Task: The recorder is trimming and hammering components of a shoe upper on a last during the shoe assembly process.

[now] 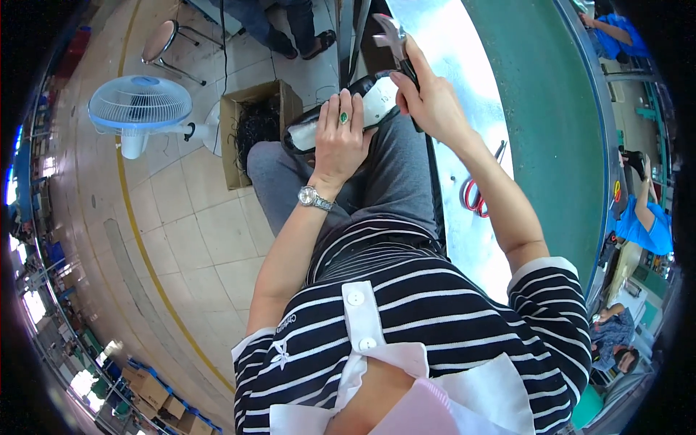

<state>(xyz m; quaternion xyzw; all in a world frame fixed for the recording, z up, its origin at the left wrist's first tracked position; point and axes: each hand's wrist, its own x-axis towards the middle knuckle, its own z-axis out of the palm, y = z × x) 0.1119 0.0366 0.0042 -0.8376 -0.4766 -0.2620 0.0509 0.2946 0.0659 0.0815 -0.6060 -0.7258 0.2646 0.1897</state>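
A black shoe upper on a last (380, 101) rests across my thighs, its pale underside facing up. My left hand (341, 138) grips it, fingers laid over the middle of that underside. In my right hand (433, 101) is a pair of lasting pincers (391, 38), the metal head pointing up and away from me and the dark handles inside my fist. The pincers' head is beyond the shoe's right end, apart from it. My right fingers partly cover that end of the shoe.
Red-handled scissors (475, 199) lie on the shiny metal worktop (464, 65) at my right, beside a green belt (551, 145). Left of my knees stand a cardboard box (290, 101) of black scraps, a blue fan (141, 105) and a round stool (159, 42). Other people work across the belt.
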